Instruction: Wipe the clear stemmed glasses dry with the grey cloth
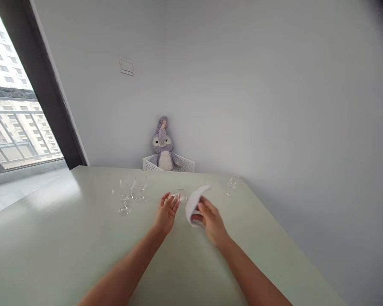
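My left hand [167, 213] is closed on a clear stemmed glass [181, 196], which lies tilted with its bowl toward the right. Close by on the right, my right hand [210, 217] grips a white cloth [194, 205] that curls up from the fingers, slightly blurred. The cloth and the held glass are near each other; a gap seems to show between them. Several clear stemmed glasses [125, 207] stand upright in a group to the left of my left hand. One more glass [232, 185] is at the right, near the table's back corner.
The pale green table [83, 238] reaches back to a grey wall. Behind its back edge, a grey plush toy [162, 146] sits in a white perforated basket [187, 165]. A window with a railing [19, 127] is at the far left, and a switch [127, 66] is on the wall.
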Available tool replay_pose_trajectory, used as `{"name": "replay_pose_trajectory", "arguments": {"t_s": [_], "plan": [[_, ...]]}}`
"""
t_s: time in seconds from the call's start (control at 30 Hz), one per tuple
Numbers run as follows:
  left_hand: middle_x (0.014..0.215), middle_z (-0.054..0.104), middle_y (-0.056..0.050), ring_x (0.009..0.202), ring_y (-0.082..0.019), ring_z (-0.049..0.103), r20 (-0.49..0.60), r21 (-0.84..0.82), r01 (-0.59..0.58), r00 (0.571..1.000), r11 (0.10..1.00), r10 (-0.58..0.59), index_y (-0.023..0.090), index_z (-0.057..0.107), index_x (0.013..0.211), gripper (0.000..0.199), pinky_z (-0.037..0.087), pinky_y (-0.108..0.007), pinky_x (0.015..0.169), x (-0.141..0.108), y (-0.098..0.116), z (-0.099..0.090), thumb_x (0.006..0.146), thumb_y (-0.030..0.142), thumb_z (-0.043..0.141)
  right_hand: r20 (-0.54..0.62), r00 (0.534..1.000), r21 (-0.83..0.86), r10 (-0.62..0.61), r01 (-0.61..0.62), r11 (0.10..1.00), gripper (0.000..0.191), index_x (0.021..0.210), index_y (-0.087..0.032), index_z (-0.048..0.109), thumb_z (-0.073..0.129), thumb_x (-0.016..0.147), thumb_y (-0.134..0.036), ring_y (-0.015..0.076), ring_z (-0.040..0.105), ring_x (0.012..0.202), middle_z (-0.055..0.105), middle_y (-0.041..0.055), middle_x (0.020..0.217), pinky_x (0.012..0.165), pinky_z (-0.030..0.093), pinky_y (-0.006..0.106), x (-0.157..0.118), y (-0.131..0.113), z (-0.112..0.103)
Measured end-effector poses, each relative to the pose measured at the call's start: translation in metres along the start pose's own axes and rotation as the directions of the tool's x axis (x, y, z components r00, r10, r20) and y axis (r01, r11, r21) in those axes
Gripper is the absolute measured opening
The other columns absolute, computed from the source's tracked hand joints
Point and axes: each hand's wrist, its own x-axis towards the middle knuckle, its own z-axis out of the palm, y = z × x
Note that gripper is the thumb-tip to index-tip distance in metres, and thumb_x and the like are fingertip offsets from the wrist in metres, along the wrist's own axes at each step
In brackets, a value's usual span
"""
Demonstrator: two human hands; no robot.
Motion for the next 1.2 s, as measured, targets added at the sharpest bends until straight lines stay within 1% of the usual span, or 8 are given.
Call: {"name": "replay_pose_trajectory", "arguments": {"t_s": [0.1, 0.33, 0.6, 0.77, 0.87, 1.0, 1.1, 1.2], "plan": [[0.091, 0.058, 0.0, 0.07, -0.012, 0.06, 0.082, 0.153, 0.029, 0.996, 0.988, -0.042, 0.023, 0.045, 0.096, 0.034, 0.048, -0.02, 0.051, -0.011, -0.014, 0.001, 0.069, 0.031, 0.063, 0.212, 0.977, -0.161, 0.033, 0.002, 0.987, 0.043, 0.118, -0.026, 0.044, 0.051, 0.077, -0.036, 0.0171, 0.056, 0.085, 0.056, 0.0029, 0.1, 0.065, 0.048, 0.029, -0.004, 0.018, 0.013], [0.083, 0.055, 0.001, 0.058, -0.008, 0.052, 0.189, 0.465, -0.029, 0.98, 0.885, -0.067, 0.021, 0.044, 0.095, 0.036, 0.039, -0.016, 0.044, -0.023, -0.028, -0.01, 0.067, 0.032, 0.064, 0.14, 0.988, -0.262, 0.06, -0.021, 0.965, 0.022, 0.077, -0.019, 0.06, 0.063, 0.068, -0.039, 0.0156, 0.059, 0.061, 0.06, 0.0008, 0.069, 0.059, 0.05, 0.03, 0.005, 0.071, -0.006], [0.123, 0.047, -0.009, 0.106, -0.019, 0.046, 0.462, 0.613, -0.3, 0.886, 0.731, -0.023, 0.023, 0.049, 0.115, 0.043, 0.037, -0.031, 0.089, -0.016, -0.012, -0.012, 0.073, 0.032, 0.058, 0.088, 0.939, 0.384, 0.333, -0.34, 0.858, 0.033, 0.07, -0.015, 0.056, 0.056, 0.072, -0.048, 0.0081, 0.047, 0.033, 0.052, -0.0035, 0.042, 0.039, 0.042, 0.02, 0.003, 0.06, -0.013], [0.091, 0.062, -0.006, 0.074, -0.014, 0.056, 0.306, 0.725, -0.141, 0.943, 0.675, -0.132, 0.018, 0.05, 0.114, 0.046, 0.047, -0.029, 0.07, -0.014, -0.008, -0.013, 0.076, 0.043, 0.05, 0.116, 0.983, -0.136, 0.142, -0.126, 0.983, 0.027, 0.082, -0.017, 0.059, 0.058, 0.071, -0.042, 0.0158, 0.06, 0.059, 0.064, 0.004, 0.066, 0.058, 0.048, 0.029, -0.01, 0.064, -0.003], [0.068, 0.06, -0.004, 0.058, -0.014, 0.055, 0.142, 0.818, -0.015, 0.974, 0.574, -0.176, 0.012, 0.059, 0.098, 0.053, 0.048, -0.027, 0.054, -0.013, -0.01, -0.016, 0.078, 0.055, 0.035, 0.138, 0.99, -0.454, -0.029, 0.09, 0.887, 0.022, 0.074, -0.019, 0.06, 0.061, 0.069, -0.04, 0.0193, 0.059, 0.074, 0.065, 0.0062, 0.077, 0.071, 0.046, 0.032, -0.014, 0.064, 0.001], [0.102, 0.06, -0.007, 0.091, -0.018, 0.055, 0.303, 0.757, -0.148, 0.942, 0.636, -0.142, 0.019, 0.052, 0.114, 0.045, 0.045, -0.031, 0.079, -0.017, -0.004, -0.014, 0.079, 0.047, 0.044, 0.073, 0.98, -0.088, 0.185, -0.178, 0.98, 0.031, 0.072, -0.016, 0.058, 0.055, 0.072, -0.047, 0.0135, 0.055, 0.046, 0.058, 0.0014, 0.051, 0.048, 0.044, 0.025, -0.009, 0.06, -0.001], [0.123, 0.048, -0.008, 0.106, -0.02, 0.048, 0.436, 0.696, -0.211, 0.884, 0.686, -0.17, 0.025, 0.045, 0.121, 0.05, 0.04, -0.032, 0.089, -0.019, 0.002, -0.01, 0.074, 0.037, 0.056, 0.03, 0.95, 0.28, 0.31, -0.306, 0.91, 0.035, 0.074, -0.015, 0.056, 0.055, 0.072, -0.049, 0.0083, 0.046, 0.035, 0.052, -0.0028, 0.045, 0.041, 0.04, 0.021, -0.005, 0.058, -0.002], [0.106, 0.058, -0.008, 0.086, -0.016, 0.056, 0.415, 0.71, -0.188, 0.891, 0.679, -0.187, 0.022, 0.045, 0.121, 0.051, 0.046, -0.03, 0.077, -0.017, 0.002, -0.01, 0.074, 0.038, 0.055, 0.059, 0.967, 0.132, 0.249, -0.255, 0.958, 0.033, 0.08, -0.015, 0.057, 0.056, 0.072, -0.047, 0.0108, 0.051, 0.041, 0.056, -0.0007, 0.051, 0.046, 0.043, 0.024, -0.01, 0.06, 0.001]]}}
